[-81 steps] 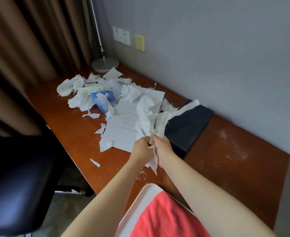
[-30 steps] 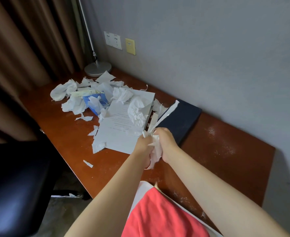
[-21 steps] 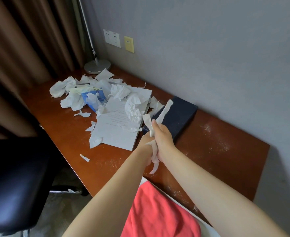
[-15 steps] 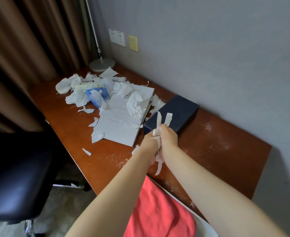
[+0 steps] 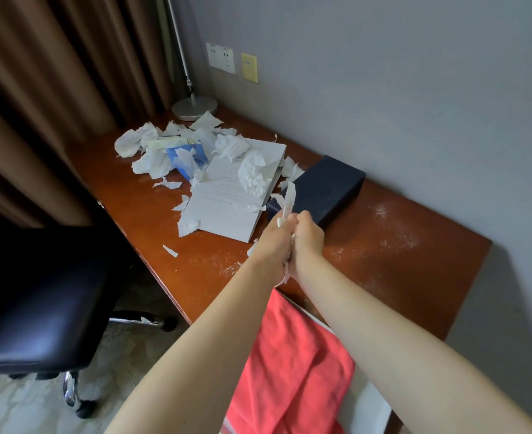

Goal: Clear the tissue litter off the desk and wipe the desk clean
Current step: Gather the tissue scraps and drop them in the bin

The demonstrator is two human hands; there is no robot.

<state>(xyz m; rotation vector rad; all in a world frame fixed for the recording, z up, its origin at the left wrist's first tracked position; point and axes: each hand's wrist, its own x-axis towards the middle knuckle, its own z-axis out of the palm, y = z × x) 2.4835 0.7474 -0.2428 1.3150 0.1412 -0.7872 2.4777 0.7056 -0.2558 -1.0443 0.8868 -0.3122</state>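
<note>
Early going, by the look of it. Low in the frame, a red cloth draped and unused, so wiping not yet begun. At centre, left hand and right hand pressed together, fingers curled tight round a wad of torn tissue, strips poking out above and below. Around them on the bench, white dust and crumbs, plus a small scrap near the front edge. Farther back, a white paper sheet beside a dark box. Toward upper left, the main heap of crumpled tissues around a blue tissue pack, untouched, near the lamp base. Most of the clearing left.
</note>
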